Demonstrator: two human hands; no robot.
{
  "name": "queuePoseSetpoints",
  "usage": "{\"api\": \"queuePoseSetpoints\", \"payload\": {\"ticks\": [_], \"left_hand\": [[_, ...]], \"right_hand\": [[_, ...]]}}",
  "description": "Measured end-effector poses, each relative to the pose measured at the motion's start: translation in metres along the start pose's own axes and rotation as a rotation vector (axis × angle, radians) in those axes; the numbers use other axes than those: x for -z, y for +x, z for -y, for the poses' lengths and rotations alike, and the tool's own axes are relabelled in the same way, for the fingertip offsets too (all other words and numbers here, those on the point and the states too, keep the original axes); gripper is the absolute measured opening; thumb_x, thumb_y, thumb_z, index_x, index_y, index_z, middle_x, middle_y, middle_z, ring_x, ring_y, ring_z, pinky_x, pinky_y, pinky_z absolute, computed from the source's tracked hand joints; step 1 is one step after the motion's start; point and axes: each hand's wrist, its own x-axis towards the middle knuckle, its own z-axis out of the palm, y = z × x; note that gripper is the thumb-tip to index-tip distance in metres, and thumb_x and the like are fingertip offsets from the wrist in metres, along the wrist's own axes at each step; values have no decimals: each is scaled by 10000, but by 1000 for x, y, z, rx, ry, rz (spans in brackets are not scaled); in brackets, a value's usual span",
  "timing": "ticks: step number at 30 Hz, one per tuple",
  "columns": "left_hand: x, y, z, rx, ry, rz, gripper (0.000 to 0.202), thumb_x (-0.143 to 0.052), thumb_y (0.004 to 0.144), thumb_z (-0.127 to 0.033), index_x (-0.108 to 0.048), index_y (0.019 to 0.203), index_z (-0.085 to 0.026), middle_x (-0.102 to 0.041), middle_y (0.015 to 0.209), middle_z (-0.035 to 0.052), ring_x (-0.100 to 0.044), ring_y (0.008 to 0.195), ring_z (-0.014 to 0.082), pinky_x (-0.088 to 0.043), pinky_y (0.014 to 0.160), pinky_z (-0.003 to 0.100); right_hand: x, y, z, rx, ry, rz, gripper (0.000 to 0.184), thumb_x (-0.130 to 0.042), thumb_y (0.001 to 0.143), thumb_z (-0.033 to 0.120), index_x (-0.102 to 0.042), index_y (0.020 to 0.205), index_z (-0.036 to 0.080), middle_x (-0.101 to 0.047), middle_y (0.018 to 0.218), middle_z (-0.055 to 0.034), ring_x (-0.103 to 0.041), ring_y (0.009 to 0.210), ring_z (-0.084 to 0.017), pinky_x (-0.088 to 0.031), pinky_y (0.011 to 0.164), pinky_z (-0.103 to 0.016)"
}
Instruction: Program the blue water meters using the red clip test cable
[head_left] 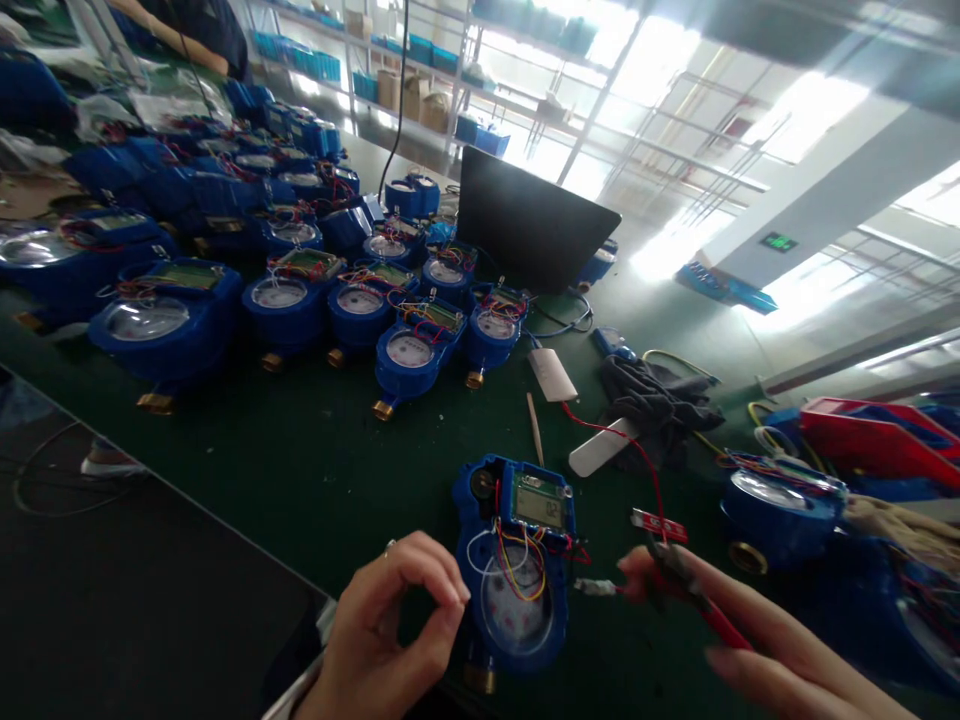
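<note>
A blue water meter lies in front of me, its electronics uncovered. Its small display is lit, and red, yellow and white wires loop over the round dial. At the meter's left edge, my left hand is closed in a pinch; whatever the fingertips hold, if anything, is too small to make out. On the other side, my right hand grips red-handled pliers, partly hidden by the fingers. A short connector on a red lead sticks out from those fingers towards the meter.
Several more blue meters crowd the green table at the left and back. A black screen stands behind. A white box with a red wire, a wooden stick and dark cloth lie beyond my meter. Another meter sits right.
</note>
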Motion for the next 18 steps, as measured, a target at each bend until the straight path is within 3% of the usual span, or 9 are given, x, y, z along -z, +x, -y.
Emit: {"api": "queuePoseSetpoints", "payload": {"ticks": [3, 6, 11, 15, 18], "left_hand": [[6, -1, -4, -115, 21, 101, 293, -582, 786, 29, -615, 888, -243, -654, 729, -31, -636, 650, 104, -527, 612, 171], [11, 1, 3, -135, 180, 47, 326, -586, 815, 9, -643, 1004, -250, -660, 793, -14, -646, 711, 110, -539, 657, 175], [18, 7, 17, -172, 456, 2, 294, -631, 839, -43, -669, 1046, -248, -652, 931, 13, -660, 806, 125, -550, 737, 192], [18, 10, 19, -176, 538, 32, 276, -622, 864, -70, -658, 1063, -258, -637, 1002, 14, -650, 907, 138, -535, 808, 210], [15, 8, 19, -152, 551, 29, 263, -604, 889, -104, -646, 1082, -277, -613, 1047, 5, -623, 966, 142, -510, 853, 218]], "right_hand": [[-9, 13, -24, 48, -376, -160, 543, -574, 802, 372, -584, 1328, 238, -520, 1452, -136, -443, 1349, -377, -320, 1132, -548], [-17, 22, -50, 112, -687, -248, 485, -550, 758, 247, -660, 1229, 237, -633, 1282, -140, -584, 1187, -354, -425, 1045, -555], [-16, 23, -104, 207, -1044, -418, 575, -546, 658, 114, -706, 1187, 272, -688, 1238, -128, -598, 1196, -399, -322, 1065, -702], [-20, 22, -108, 175, -1056, -507, 539, -553, 691, 124, -702, 1189, 269, -678, 1280, -141, -570, 1231, -436, -349, 1011, -741], [-31, 15, -86, 182, -805, -556, 401, -574, 807, 237, -682, 1192, 224, -678, 1246, -159, -615, 1166, -390, -460, 985, -616]]}}
